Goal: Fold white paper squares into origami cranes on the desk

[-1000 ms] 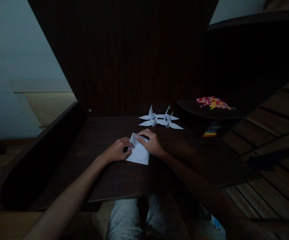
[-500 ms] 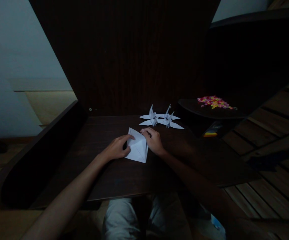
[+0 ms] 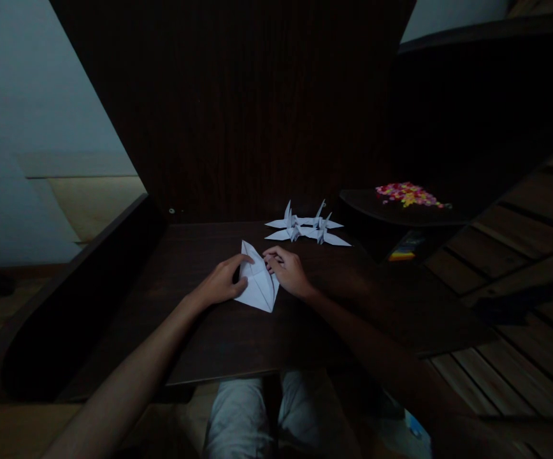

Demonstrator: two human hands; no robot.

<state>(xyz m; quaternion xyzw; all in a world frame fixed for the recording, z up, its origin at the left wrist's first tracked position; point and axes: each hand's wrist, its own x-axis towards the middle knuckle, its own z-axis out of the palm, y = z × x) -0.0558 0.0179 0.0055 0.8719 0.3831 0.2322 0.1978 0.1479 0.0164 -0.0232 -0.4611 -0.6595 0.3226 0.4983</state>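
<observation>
A folded sheet of white origami paper [image 3: 256, 290] lies on the dark wooden desk between my hands, with crease lines across its face. My left hand [image 3: 223, 280] holds its left side, thumb and forefinger resting on top of the paper. At the right edge, my right hand [image 3: 290, 271] has its fingers bent around a flap, which stands slightly lifted from the layer below. Those right fingertips are partly hidden by the hand itself. Just beyond the hands stand several white paper cranes [image 3: 308, 231], set close together with wings spread.
On a raised corner shelf [image 3: 401, 217] at the right lies a heap of small pink, red and yellow pieces [image 3: 410, 194]. A colourful item [image 3: 402, 255] sits beneath it. A raised side panel [image 3: 80, 280] bounds the desk [image 3: 219, 357] on the left.
The right-hand flap has been raised and bent inward by my right hand, so the paper's right side now looks curved. The paper has shifted slightly left. My left hand stays on it.
</observation>
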